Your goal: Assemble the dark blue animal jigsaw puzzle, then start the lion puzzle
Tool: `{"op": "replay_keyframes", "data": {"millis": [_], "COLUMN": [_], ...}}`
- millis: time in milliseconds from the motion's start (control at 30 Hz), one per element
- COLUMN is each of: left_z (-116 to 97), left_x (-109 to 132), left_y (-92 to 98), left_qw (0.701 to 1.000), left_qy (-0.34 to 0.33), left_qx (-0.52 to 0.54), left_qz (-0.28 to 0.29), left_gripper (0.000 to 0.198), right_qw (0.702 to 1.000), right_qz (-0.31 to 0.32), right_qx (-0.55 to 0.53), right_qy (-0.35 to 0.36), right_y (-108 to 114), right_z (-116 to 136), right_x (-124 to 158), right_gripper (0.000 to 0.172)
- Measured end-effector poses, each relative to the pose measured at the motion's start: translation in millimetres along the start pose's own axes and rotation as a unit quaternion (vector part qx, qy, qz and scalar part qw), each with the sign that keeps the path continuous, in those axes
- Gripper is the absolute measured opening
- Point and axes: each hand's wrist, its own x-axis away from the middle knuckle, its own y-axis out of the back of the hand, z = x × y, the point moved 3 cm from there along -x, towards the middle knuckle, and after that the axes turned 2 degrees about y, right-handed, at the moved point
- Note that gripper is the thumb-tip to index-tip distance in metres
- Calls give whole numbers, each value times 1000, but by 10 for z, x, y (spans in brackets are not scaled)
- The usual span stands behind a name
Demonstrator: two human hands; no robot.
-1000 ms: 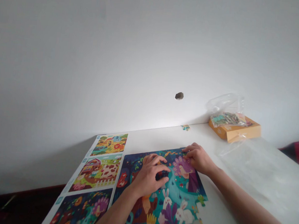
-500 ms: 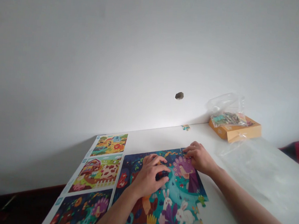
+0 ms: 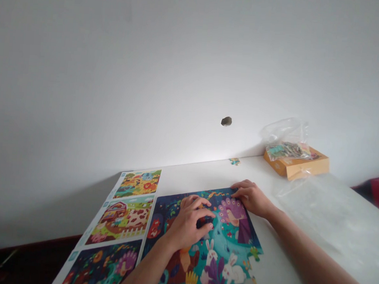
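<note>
A colourful jigsaw puzzle [image 3: 216, 247] with rabbits, a purple peacock and a dark forest lies flat before me on the white table. My left hand [image 3: 190, 222] rests on its upper middle, fingers spread and bent, covering part of the picture. At the puzzle's upper right corner, my right hand [image 3: 249, 196] has its fingers closed on the edge. A notched gap with bare tabs shows along the lower right side. The puzzle's near edge runs out of view, and my left forearm hides its lower left part.
To the left lies a printed sheet [image 3: 124, 217] with several pictures. A loose puzzle piece [image 3: 235, 161] is by the wall. At the back right, a clear bag of pieces [image 3: 286, 149] sits on an orange box [image 3: 307, 167]. A clear plastic sheet [image 3: 336, 217] covers the right side.
My right hand has shifted slightly at the puzzle's corner, its fingers drawn closer around the edge. The left hand stays in place. The view has turned very slightly.
</note>
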Motion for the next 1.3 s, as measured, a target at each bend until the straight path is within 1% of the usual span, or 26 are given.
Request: {"op": "replay_keyframes", "data": {"millis": [67, 167, 200, 233, 333, 367, 433, 467, 500, 567, 633, 700, 800, 900, 967, 1067, 1200, 1233, 1300], "left_z": [5, 9, 8, 5, -5, -8, -10, -9, -8, -5, -2, -3, -11, -19, -21, -17, -3, 1, 7], "left_x": [-1, 3, 4, 6, 3, 0, -6, -7, -8, -7, -5, -7, -10, -7, -3, 2, 5, 5, 6], "left_y": [3, 6, 5, 5, 4, 5, 6, 6, 5, 2, 0, 3, 13, 23, 26, 21, 7, 4, 0], "left_qw": [1000, 1000, 1000, 1000, 1000, 1000, 1000, 1000, 1000, 1000, 1000, 1000, 1000, 1000, 1000, 1000, 1000, 1000, 1000], "left_qy": [1, 4, 5, 5, 5, 6, 7, 7, 8, 7, 6, 4, 0, -3, -3, -5, -10, -11, -12], "left_qx": [1, 3, 4, 4, 5, 4, 3, 3, 3, 1, -4, -9, -13, -12, -12, -10, -6, -6, -7], "left_qz": [2, 2, 2, 1, 2, 1, 1, 1, 1, 2, 1, 1, 4, 6, 3, -3, -10, -11, -12], "left_gripper": [21, 20, 20, 20, 19, 19, 20, 20, 19, 19, 19, 19, 19, 18, 18, 19, 22, 22, 22], "right_qw": [1000, 997, 997, 997, 1000, 999, 993, 985, 977, 964, 958, 952, 944, 933, 925, 918, 919, 920, 925], "right_qz": [-20, -75, -79, -70, -14, -13, -43, -55, -57, -28, 11, 32, 31, 14, 8, 18, 48, 47, 23], "right_qx": [-7, -13, -12, -12, -13, 1, 62, 98, 129, 168, 194, 218, 243, 268, 286, 305, 309, 308, 308], "right_qy": [5, -7, -11, -14, -22, -35, -92, -128, -162, -205, -212, -211, -220, -238, -250, -252, -240, -237, -220], "right_y": [15, 74, 84, 81, 15, -7, -37, -51, -65, -97, -113, -106, -82, -68, -57, -25, 51, 79, 145], "right_z": [27, 77, 87, 92, 52, 15, -94, -157, -220, -329, -409, -468, -511, -465, -377, -170, 138, 201, 311], "right_x": [-5, -11, -12, -13, -12, -12, -18, -24, -36, -85, -167, -267, -391, -404, -327, -99, 358, 486, 737], "right_gripper": [32, 31, 31, 31, 31, 30, 31, 35, 40, 48, 51, 51, 46, 38, 34, 31, 33, 36, 43]}}
